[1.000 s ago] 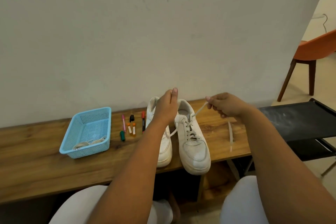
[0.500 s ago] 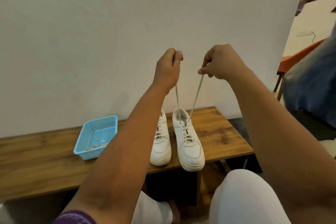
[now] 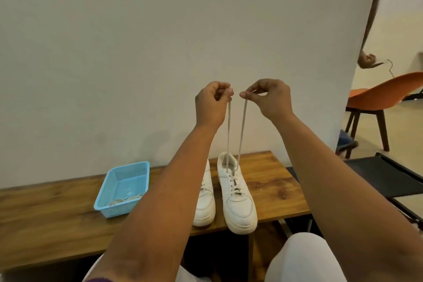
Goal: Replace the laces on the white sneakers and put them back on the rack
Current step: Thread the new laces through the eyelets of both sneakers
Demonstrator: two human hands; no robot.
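Two white sneakers stand side by side on a wooden bench (image 3: 45,208), toes toward me. The right sneaker (image 3: 238,199) is laced; its lace (image 3: 240,135) runs up in two taut strands. My left hand (image 3: 211,104) pinches the left strand's end and my right hand (image 3: 267,97) pinches the right strand's end, both raised well above the shoe, close together. The left sneaker (image 3: 204,201) is partly hidden behind my left forearm.
A light blue plastic basket (image 3: 123,188) with loose laces in it sits on the bench left of the shoes. A black rack (image 3: 389,178) stands to the right. Behind it are an orange chair (image 3: 384,96) and another person's arm (image 3: 369,30).
Both hands have risen from the shoe's collar, pulling the two lace ends straight up, and have come closer together. The view has shifted; the markers on the bench are now behind my arm.
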